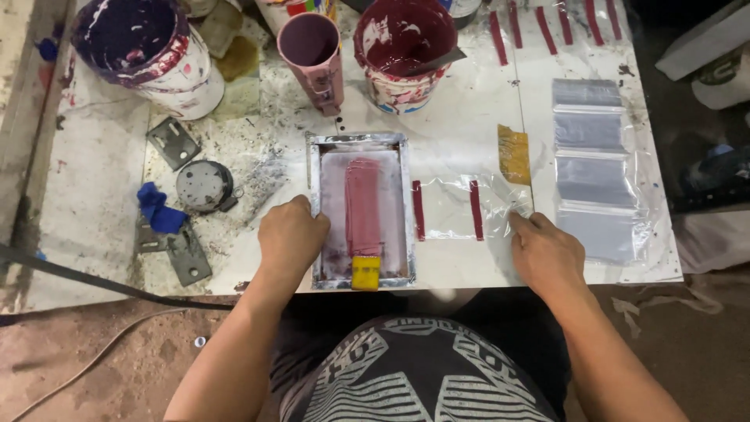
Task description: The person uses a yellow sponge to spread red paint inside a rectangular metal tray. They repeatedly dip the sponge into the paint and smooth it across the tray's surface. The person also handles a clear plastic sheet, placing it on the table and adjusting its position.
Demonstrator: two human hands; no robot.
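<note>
A small metal-framed printing screen (319,205) smeared with dark red ink lies flat near the table's front edge. A yellow-handled squeegee (365,270) rests at its near end. My left hand (291,238) is curled against the frame's left edge. My right hand (544,252) pinches the right edge of a clear plastic bag (449,209) with two dark red printed bars, lying just right of the screen.
Buckets of purple ink (148,55) and dark red ink (402,47) and a pink cup (311,55) stand at the back. Printed bags (591,168) overlap at the right beside a yellow tape piece (513,154). Blue rag (158,209), round tin (203,186), metal hinges at left.
</note>
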